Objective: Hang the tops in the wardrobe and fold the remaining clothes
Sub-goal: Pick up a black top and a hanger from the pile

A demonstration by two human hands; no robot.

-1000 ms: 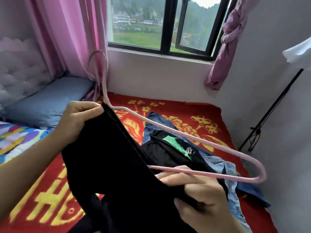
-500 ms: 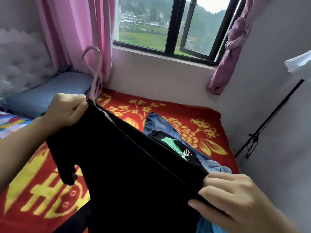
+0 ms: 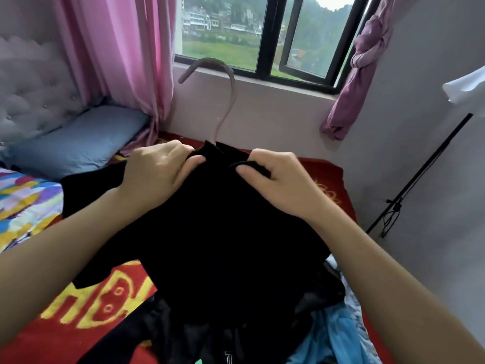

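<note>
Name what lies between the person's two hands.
Head view: the neckline of the black top lies between the left hand and right hand, with the pink hanger hook sticking up from it.

Bed (image 3: 331, 171): covered by red blanket (image 3: 47, 345) with yellow pattern. Head end: blue pillow (image 3: 78, 143) against tufted headboard (image 3: 31, 88). Multicoloured quilt (image 3: 23, 206) on left side, just beside pillow. Near edge: heap of dark garments (image 3: 183, 334); light-blue garment (image 3: 338, 337) touches it on right.
</note>
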